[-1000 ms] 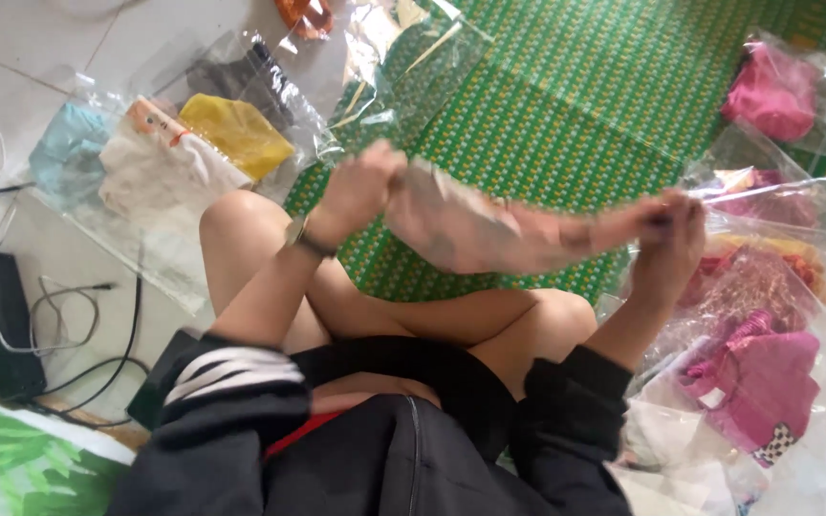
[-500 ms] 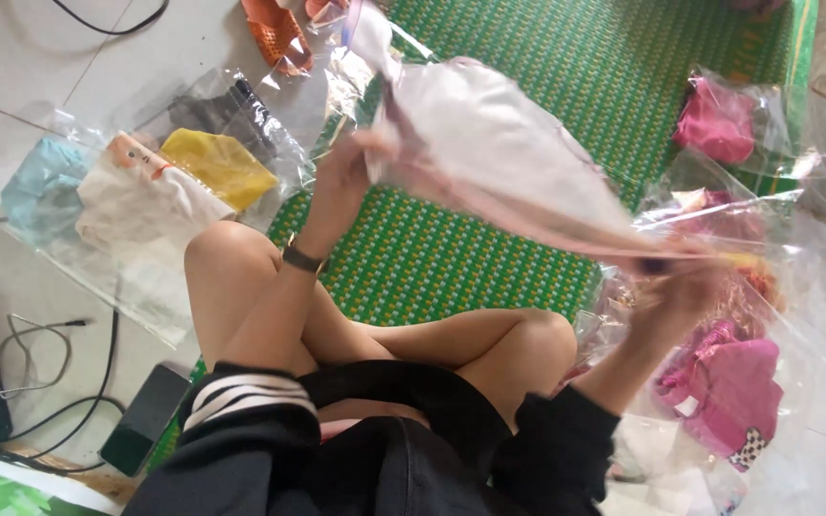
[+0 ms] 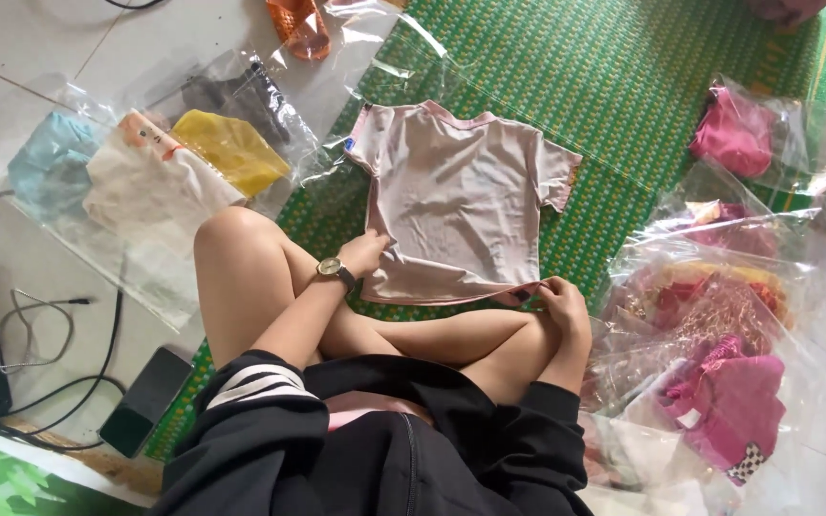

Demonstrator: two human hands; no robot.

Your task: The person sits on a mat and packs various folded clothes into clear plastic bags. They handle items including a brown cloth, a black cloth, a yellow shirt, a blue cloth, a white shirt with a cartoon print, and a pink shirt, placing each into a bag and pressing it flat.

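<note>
While each hand, left hand (image 3: pixel 367 253) and right hand (image 3: pixel 562 298), pinches the pink shirt's (image 3: pixel 456 201) hem, bagged clothes (image 3: pixel 719 315) crowd the green mat (image 3: pixel 623 86).

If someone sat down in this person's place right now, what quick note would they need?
Left hand pinches the hem of the pale pink T-shirt at its left corner; right hand pinches the right hem corner.
The shirt lies spread flat on the green mat, neckline away from the person.
Done: shirt laid out.
Left: not yet folded or bagged.
Bagged clothes lie on both sides.
</note>
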